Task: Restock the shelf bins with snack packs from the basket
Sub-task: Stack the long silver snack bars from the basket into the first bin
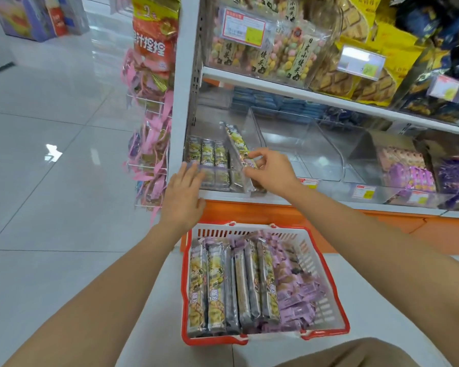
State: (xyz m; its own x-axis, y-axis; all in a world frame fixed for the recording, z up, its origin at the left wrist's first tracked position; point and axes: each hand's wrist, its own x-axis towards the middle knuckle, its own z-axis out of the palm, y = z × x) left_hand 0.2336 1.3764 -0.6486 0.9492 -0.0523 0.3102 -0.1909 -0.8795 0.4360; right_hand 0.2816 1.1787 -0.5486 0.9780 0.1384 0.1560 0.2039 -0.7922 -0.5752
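Pinched at its near end between thumb and curled fingers of the right hand (270, 173): one long pack (236, 143), tilted, long axis running front to back, far end raised and pointing toward the rear of the shelf (276, 201), near end low at the front edge. Set at the right side of the leftmost bin (215, 168), at the shelf's left front corner. Just left of it, in the same bin, three flat packs (207, 154), long axes also front to back. Open and straight-fingered, the left hand (184, 197), tips against the bin's clear front wall. Below the shelf's front edge, on the floor (51, 181), a red basket (322, 300) with more long packs (215, 282) lying lengthwise, ends toward the shelf, and small purple packs (300, 290) along its right side.
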